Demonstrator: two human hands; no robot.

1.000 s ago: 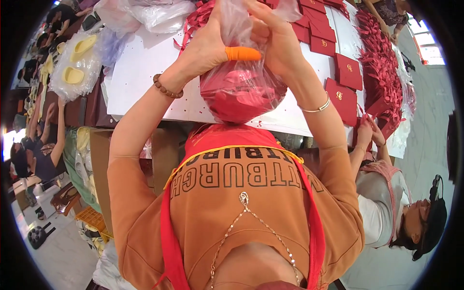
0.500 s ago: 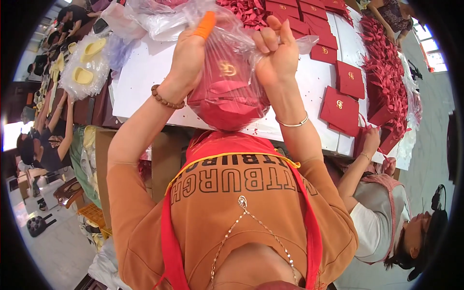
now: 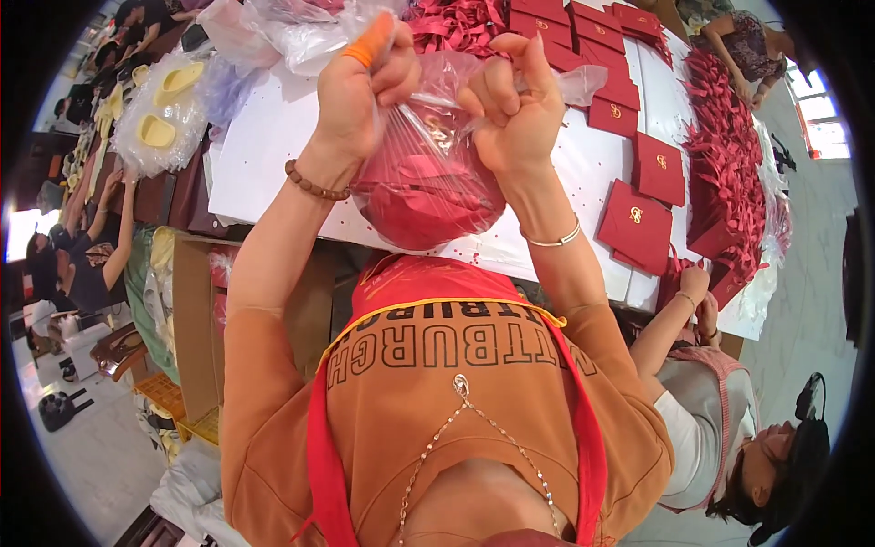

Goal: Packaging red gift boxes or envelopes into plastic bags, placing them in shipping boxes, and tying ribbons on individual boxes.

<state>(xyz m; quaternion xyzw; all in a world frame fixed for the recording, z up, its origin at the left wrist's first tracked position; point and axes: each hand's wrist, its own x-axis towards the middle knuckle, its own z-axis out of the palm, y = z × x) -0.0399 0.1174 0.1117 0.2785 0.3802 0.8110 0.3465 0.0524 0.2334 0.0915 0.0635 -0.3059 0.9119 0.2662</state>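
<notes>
A clear plastic bag point(image 3: 436, 118) with red folded bags or boxes point(image 3: 433, 196) bunched inside hangs over the table's near edge. My left hand point(image 3: 355, 100), an orange cover on one finger, is closed on the gathered plastic at the upper left of the bag. My right hand point(image 3: 518, 114) pinches the opposite side of its mouth, and a loose end of plastic sticks out past the fingers. Film stretches between both hands. The exact shape of the red contents is hidden by creases and glare.
Flat red gift bags point(image 3: 638, 223) with gold emblems lie in rows on the white table point(image 3: 273, 155). Beyond them is a pile of red ribbons point(image 3: 729, 164). A co-worker point(image 3: 720, 410) handles red items at right. An open cardboard box point(image 3: 200, 319) stands below left.
My left hand has lowered slightly and its fingers have curled onto the plastic. The bag's top has been drawn down and bunched between my hands. The co-worker's hands have shifted a little.
</notes>
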